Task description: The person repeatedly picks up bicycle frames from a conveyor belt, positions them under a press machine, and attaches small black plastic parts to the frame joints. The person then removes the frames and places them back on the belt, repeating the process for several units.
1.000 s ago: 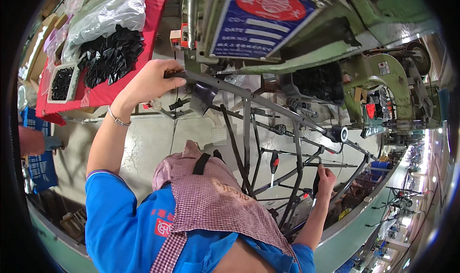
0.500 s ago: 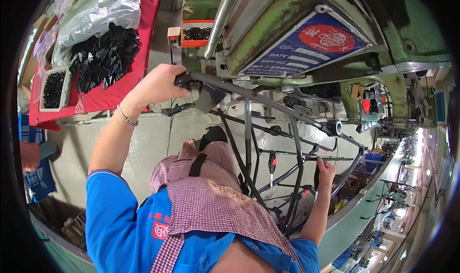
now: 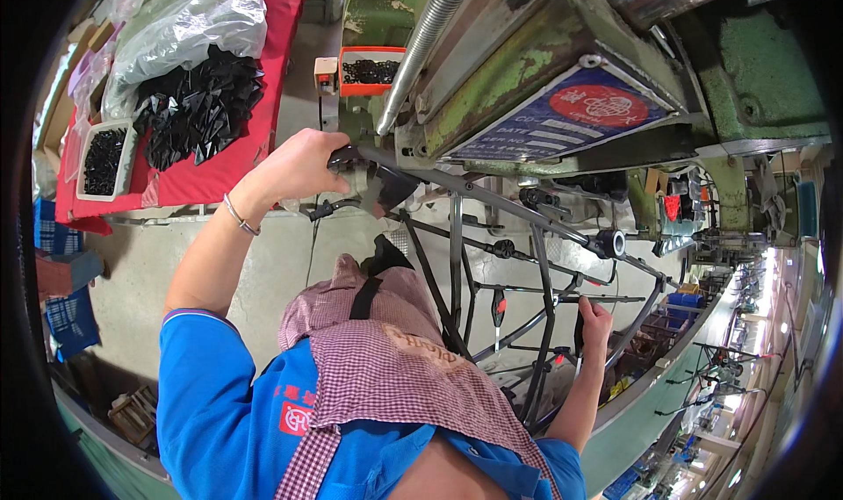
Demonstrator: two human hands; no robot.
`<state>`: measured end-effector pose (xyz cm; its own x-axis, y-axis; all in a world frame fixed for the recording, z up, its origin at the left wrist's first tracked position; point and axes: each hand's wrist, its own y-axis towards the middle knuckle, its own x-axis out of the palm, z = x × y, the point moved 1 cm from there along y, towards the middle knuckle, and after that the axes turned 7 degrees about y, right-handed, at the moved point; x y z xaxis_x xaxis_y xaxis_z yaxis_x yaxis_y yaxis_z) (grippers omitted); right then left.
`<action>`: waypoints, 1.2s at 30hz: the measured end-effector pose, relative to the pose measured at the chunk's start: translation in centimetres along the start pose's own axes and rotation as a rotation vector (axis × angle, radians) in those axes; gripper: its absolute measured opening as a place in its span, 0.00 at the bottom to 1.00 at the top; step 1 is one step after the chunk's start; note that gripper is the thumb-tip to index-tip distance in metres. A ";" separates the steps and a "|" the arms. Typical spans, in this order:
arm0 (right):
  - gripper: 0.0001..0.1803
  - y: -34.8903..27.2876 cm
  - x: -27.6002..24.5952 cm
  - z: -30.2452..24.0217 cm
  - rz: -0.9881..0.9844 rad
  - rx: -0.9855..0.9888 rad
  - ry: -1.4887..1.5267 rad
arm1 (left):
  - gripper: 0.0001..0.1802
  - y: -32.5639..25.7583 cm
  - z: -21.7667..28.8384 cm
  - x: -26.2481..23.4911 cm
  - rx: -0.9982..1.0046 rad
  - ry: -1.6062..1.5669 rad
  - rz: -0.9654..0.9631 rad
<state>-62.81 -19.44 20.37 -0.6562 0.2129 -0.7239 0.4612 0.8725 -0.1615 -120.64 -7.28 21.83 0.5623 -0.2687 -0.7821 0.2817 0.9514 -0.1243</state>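
A large black tubular metal frame (image 3: 536, 210) stretches from the middle of the view to the right, its long upper tube running beneath a green machine. At the left end of that tube, my left hand (image 3: 303, 165) is closed, with the thumb and fingers on either side of the tube end. A dark flat plate (image 3: 392, 187) sits by the tube beside this hand. Farther right and nearer my body, my right hand (image 3: 596, 326) is wrapped round a dark upright part of the frame. A round open collar (image 3: 615, 243) shows on the upper tube.
The green machine (image 3: 527, 70) with a coil spring (image 3: 430, 43) overhangs the frame. An orange box (image 3: 373, 70) holds small black rings. On the red-covered table (image 3: 274, 70) lie black triangular pieces (image 3: 198, 105) and a tray (image 3: 132, 171) of small black parts. A red-and-black handled tool (image 3: 499, 311) stands among the bars.
The whole view has shifted slightly, so the machine and table appear lower. Both hands stay at the same places on the frame.
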 end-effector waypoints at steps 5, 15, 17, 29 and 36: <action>0.24 0.6 -0.2 1.1 -0.023 -0.042 -0.014 | 0.24 -0.3 0.4 -0.4 -0.039 -0.019 -0.017; 0.27 -1.8 -2.0 2.1 0.063 0.055 -0.004 | 0.15 -1.8 6.8 -1.5 0.026 0.003 0.066; 0.27 -1.7 -1.9 4.1 0.047 0.075 -0.039 | 0.13 -2.5 6.2 0.4 0.025 -0.002 0.101; 0.28 -13.2 4.8 17.3 -0.053 0.271 0.048 | 0.18 -13.6 -4.3 20.7 -0.263 0.332 -0.312; 0.22 -20.8 2.9 18.1 -0.014 -0.023 -0.024 | 0.22 -6.8 12.8 23.6 0.208 0.160 -0.237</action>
<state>-63.50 -44.91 9.43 -0.6480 0.1900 -0.7375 0.4377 0.8854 -0.1565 -99.38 -22.02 12.00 0.3380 -0.4358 -0.8342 0.5517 0.8098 -0.1995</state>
